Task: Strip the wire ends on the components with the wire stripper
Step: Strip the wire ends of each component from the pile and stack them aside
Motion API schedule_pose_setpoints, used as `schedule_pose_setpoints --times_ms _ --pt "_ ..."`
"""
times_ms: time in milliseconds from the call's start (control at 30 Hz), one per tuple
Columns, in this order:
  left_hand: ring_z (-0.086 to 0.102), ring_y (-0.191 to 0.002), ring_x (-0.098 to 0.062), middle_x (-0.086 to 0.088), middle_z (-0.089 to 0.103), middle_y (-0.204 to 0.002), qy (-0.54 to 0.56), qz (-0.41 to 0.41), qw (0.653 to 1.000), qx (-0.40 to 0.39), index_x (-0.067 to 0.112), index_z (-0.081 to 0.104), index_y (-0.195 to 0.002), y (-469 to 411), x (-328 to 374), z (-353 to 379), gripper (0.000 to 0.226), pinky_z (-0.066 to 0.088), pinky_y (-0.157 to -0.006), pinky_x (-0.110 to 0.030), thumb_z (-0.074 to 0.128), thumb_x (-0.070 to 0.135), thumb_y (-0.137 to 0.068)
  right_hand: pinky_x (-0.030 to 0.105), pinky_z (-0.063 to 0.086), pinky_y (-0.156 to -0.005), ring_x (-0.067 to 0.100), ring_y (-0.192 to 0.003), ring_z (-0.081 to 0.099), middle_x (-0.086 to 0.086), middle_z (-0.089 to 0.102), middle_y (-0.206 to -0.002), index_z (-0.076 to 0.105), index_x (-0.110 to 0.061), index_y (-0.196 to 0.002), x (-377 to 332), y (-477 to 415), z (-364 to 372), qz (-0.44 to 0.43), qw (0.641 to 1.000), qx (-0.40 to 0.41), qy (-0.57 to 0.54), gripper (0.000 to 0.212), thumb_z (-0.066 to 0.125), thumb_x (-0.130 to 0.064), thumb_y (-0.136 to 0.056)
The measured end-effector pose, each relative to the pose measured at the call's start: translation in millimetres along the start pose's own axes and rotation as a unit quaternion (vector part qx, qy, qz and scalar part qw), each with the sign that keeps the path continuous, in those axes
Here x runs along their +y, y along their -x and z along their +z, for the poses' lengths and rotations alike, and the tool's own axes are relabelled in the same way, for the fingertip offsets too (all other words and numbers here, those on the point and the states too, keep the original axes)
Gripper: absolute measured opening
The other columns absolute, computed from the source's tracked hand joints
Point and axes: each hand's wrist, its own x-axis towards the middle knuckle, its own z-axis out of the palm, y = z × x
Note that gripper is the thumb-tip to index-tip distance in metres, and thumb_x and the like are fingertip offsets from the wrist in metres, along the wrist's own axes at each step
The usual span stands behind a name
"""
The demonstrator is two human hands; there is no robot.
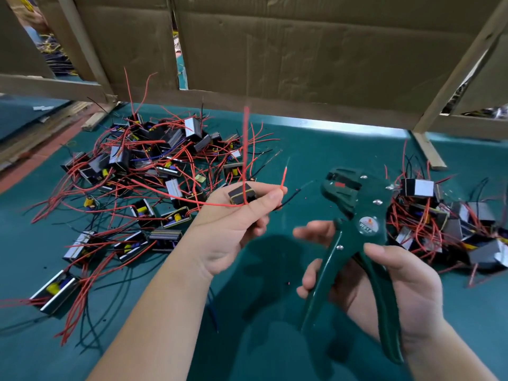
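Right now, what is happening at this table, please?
A person holds a small component and its wires in the left hand and a green wire stripper in the right hand. The stripper's head is near the wire ends but not on them. More components lie in piles on the green table, left and right.

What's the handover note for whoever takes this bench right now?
Left hand grips one component, wires fanned up.
Right hand holds the wire stripper by its handles, jaws off any wire.
Short red wire and black wire show bare tips; long red wire is blurred, tip unclear.
Large pile at left, smaller pile at right on the green mat; which is finished I can't tell.
Left: check the long red, then likely work through the unstripped pile.
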Motion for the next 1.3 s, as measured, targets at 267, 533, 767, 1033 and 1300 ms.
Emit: schedule_pose_setpoints --times_ms 267,533,767,1033,1300 --pt "0.042 -0.043 -0.005 0.003 0.063 -0.059 -0.134 0.005 0.991 0.015 0.015 0.070 -0.068 0.1 -9.6 8.6 0.018 0.035 -0.043 -0.014 0.070 0.006 -0.083 0.054 0.053 -0.073 0.043 -0.073 0.063 0.030 0.062 -0.089 0.056 0.001 -0.129 1.1 -1.2 -2.5 -0.073 0.994 0.066 0.036 0.080 0.083 -0.021 -0.057" --pt "0.032 -0.039 -0.007 0.000 0.054 -0.052 -0.048 0.024 0.998 0.039 0.013 0.073 -0.066 -3.5 6.6 -10.6 0.007 0.020 -0.041 -0.016 0.079 0.011 -0.065 0.050 0.056 -0.069 0.038 -0.071 0.066 0.026 0.065 -0.113 0.050 -0.007 -0.135 -13.2 2.0 -7.8 -0.110 0.982 0.136 0.064 0.091 0.085 -0.026 -0.053" --pt "0.029 -0.038 -0.007 0.003 0.046 -0.046 -0.043 0.023 0.998 -0.037 0.015 0.074 -0.068 0.2 5.0 -7.8 0.007 0.023 -0.041 -0.014 0.068 0.015 -0.071 0.053 0.053 -0.067 0.042 -0.070 0.063 0.031 0.065 -0.097 0.063 0.003 -0.116 -2.8 2.7 -1.9 0.068 0.995 0.034 0.058 0.071 0.085 -0.030 -0.057" --pt "0.032 -0.038 -0.008 0.004 0.043 -0.045 -0.082 0.051 0.994 -0.053 0.016 0.072 -0.063 2.5 3.7 -9.2 0.013 0.028 -0.042 -0.013 0.066 0.008 -0.072 0.053 0.052 -0.075 0.039 -0.076 0.063 0.023 0.063 -0.087 0.061 0.002 -0.115 -5.3 5.4 0.9 0.118 0.990 -0.076 0.012 0.049 0.072 -0.026 -0.077" --pt "0.022 -0.033 -0.005 0.006 0.036 -0.040 -0.094 0.029 0.992 -0.083 0.015 0.069 -0.056 4.5 11.9 -15.2 0.010 0.022 -0.046 -0.007 0.070 0.005 -0.059 0.055 0.048 -0.077 0.039 -0.074 0.063 0.023 0.064 -0.084 0.063 -0.002 -0.110 1.0 7.3 -4.5 0.127 0.984 -0.068 0.103 0.048 0.076 -0.032 -0.075"
